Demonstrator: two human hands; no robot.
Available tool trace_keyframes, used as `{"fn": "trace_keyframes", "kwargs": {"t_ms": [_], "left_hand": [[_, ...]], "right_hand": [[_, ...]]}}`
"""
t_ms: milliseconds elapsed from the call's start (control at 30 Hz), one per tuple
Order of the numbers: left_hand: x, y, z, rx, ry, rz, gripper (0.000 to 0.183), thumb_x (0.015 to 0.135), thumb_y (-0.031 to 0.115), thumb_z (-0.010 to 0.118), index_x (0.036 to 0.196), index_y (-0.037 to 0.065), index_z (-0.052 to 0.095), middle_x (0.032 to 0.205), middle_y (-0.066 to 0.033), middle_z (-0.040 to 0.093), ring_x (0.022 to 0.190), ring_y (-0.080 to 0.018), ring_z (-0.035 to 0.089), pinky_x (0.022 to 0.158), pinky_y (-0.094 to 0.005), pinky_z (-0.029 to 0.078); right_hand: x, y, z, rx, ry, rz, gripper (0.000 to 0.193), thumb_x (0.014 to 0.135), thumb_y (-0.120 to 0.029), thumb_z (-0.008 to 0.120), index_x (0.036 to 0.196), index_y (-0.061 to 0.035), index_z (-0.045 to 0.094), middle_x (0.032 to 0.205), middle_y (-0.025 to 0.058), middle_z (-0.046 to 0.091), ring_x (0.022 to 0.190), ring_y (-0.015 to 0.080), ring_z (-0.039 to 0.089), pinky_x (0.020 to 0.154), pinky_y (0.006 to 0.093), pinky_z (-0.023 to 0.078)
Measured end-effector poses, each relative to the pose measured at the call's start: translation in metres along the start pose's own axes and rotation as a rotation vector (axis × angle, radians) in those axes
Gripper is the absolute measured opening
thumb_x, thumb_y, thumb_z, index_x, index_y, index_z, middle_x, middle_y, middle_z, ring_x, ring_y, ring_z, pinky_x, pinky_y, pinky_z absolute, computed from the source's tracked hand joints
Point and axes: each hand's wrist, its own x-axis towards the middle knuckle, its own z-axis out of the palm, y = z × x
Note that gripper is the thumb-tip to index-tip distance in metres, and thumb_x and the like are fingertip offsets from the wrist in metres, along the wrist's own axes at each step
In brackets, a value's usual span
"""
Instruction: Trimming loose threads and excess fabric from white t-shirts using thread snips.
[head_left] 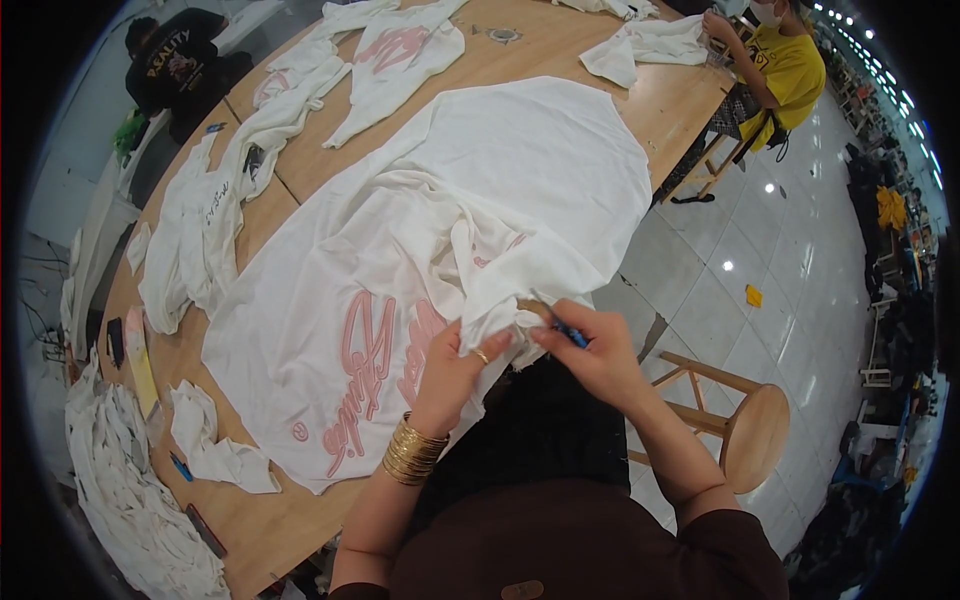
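A large white garment with pink raised lettering is spread over the table edge nearest me, part of it bunched up in front of my body. My left hand, with a ring and gold bangles on its wrist, is closed on a gathered edge of that cloth. In my right hand is a pair of blue-handled thread snips, blades pointing up and left beside the bunched fabric. Those fingers also lie against the cloth's edge, and how far the blades are apart is too small to tell.
White garments lie along the wooden table's left and far sides. A heap of white cloth sits at lower left, near a blue tool. On the right stands a wooden stool. A person in yellow works at the far right corner.
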Motion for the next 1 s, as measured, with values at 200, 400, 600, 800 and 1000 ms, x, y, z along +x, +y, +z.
{"fn": "trace_keyframes", "kwargs": {"t_ms": [200,400,600,800,1000], "left_hand": [[-0.001,0.005,-0.014,0.388,0.071,0.265,0.033,0.083,0.017,0.062,0.109,-0.001,0.054,0.098,-0.0028,0.061,0.085,-0.0078,0.054,0.076,-0.0235,0.043],[0.003,-0.001,0.004,-0.057,-0.068,-0.066,0.033,0.085,0.019,0.06,0.111,0.0,0.053,0.101,-0.0038,0.06,0.086,-0.0084,0.055,0.075,-0.0242,0.044],[0.008,-0.003,0.0,-0.076,-0.029,0.018,0.03,0.085,0.018,0.059,0.11,0.0,0.055,0.099,-0.0037,0.06,0.085,-0.008,0.055,0.075,-0.0235,0.044],[-0.001,-0.005,0.0,0.139,0.04,0.216,0.029,0.086,0.018,0.058,0.108,0.0,0.056,0.093,-0.0022,0.061,0.082,-0.007,0.053,0.075,-0.0225,0.042],[-0.006,-0.004,-0.002,0.172,0.099,0.244,0.028,0.086,0.017,0.059,0.107,-0.001,0.056,0.091,-0.0029,0.061,0.08,-0.0074,0.053,0.072,-0.023,0.044]], "right_hand": [[-0.002,0.006,-0.016,-0.063,0.027,0.173,0.021,0.079,-0.017,0.064,0.079,0.0023,0.055,0.057,0.0015,0.041,0.058,0.0061,0.037,0.052,0.0232,0.033],[-0.003,0.003,-0.007,-0.082,-0.042,0.105,0.022,0.079,-0.017,0.065,0.079,0.0025,0.055,0.058,0.0039,0.045,0.057,0.0077,0.038,0.053,0.0235,0.035],[-0.004,0.01,-0.012,-0.1,-0.107,-0.016,0.019,0.08,-0.017,0.064,0.079,0.0009,0.055,0.057,0.0044,0.044,0.056,0.0078,0.038,0.053,0.0239,0.035],[0.0,0.04,-0.001,-0.257,0.065,0.07,0.02,0.082,-0.023,0.06,0.088,-0.0037,0.057,0.054,0.01,0.048,0.05,0.0177,0.047,0.05,0.0289,0.038],[-0.018,0.004,-0.001,-0.043,-0.023,0.308,0.022,0.09,-0.025,0.048,0.102,-0.0063,0.052,0.049,0.0067,0.048,0.043,0.0153,0.051,0.044,0.0303,0.039]]}}
